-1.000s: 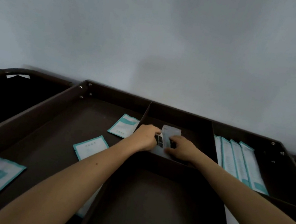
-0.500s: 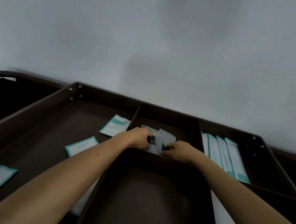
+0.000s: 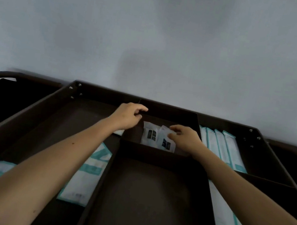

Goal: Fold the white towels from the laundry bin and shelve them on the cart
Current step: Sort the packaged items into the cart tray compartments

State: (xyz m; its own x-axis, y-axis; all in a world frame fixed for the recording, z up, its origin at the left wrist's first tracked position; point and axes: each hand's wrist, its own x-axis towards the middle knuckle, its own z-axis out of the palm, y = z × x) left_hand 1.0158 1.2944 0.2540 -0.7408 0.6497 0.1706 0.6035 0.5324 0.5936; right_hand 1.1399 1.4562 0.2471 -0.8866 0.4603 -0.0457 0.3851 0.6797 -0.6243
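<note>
No white towel and no laundry bin shows in the head view. The dark brown cart top (image 3: 105,94) is split into compartments. In the small far middle compartment (image 3: 172,114) two small white packets (image 3: 150,134) with dark labels stand side by side. My left hand (image 3: 126,116) hovers over that compartment's left wall with loosely curled fingers and holds nothing. My right hand (image 3: 184,137) reaches in from the right and pinches the top of the right packet (image 3: 167,144).
Several long white, teal-edged sachets (image 3: 222,147) lie in the right compartment. Flat teal-and-white packets (image 3: 85,172) lie in the left compartment under my left forearm. The near middle compartment (image 3: 149,200) is bare. A dark container with a handle (image 3: 2,87) stands at left, a grey wall behind.
My left hand has let go of the packets and lifted up and back to the compartment's left wall. My right hand stays on the right packet. The camera has moved closer.
</note>
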